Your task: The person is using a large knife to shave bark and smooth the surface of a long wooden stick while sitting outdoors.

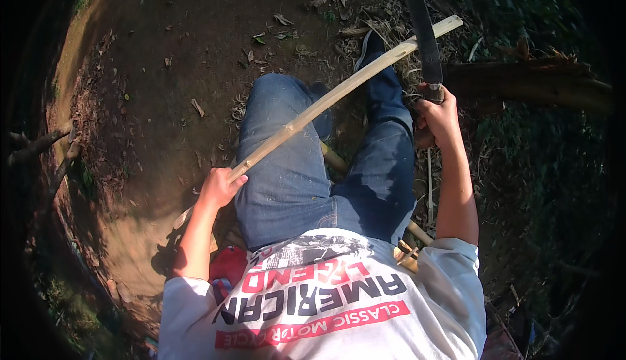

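Observation:
A long pale bamboo strip (310, 114) slants across my lap, from low on the left to high on the right. My left hand (220, 188) is closed round it near its lower end, beside my left thigh. In my right hand (438, 115) is the dark handle of a machete (427, 41), gripped above my right knee. Its broad dark blade points up and away, and it crosses the strip near the far end. Whether the edge touches the strip or only overlaps it in view, I cannot tell.
Brown bare earth (150, 99) with scattered dry leaves lies to the left. A thick log (521, 83) rests at the right. Bamboo pieces (417, 233) lie by my right hip, and a red item (228, 263) by my left. Branches (42, 142) stick in from the far left.

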{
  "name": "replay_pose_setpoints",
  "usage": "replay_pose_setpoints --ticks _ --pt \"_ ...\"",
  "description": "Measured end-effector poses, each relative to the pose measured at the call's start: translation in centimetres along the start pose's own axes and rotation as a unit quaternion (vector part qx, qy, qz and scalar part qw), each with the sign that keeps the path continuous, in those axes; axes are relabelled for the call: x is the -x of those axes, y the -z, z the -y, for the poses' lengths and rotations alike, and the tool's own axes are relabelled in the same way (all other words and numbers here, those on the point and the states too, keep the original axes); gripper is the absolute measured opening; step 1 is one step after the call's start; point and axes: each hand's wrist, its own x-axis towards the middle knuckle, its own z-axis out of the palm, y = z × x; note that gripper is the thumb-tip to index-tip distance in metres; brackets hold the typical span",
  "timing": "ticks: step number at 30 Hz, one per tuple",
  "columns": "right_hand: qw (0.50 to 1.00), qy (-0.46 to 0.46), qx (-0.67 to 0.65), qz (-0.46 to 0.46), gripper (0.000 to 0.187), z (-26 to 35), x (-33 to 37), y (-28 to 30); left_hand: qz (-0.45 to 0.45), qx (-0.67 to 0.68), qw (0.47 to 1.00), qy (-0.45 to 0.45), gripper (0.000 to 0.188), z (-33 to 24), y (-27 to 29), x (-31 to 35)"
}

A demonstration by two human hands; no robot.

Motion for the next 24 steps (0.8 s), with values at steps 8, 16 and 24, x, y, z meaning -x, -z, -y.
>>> replay_pose_setpoints --ticks 8,16,24 --pt "1.0 -0.01 -0.029 -0.002 0.026 -0.3 -0.2 0.7 -0.017 0.002 1.0 -0.019 0.068 1.0 -0.7 -0.1" --pt "0.999 0.007 0.031 0.021 0.024 0.5 -0.4 1.6 0.01 0.003 1.0 0.014 0.064 0.0 -0.2 0.1" --pt "0.993 -0.014 0.081 0.089 0.023 0.0 0.3 2.2 0.038 -0.015 0.998 0.052 0.061 -0.1 0.7 0.2"
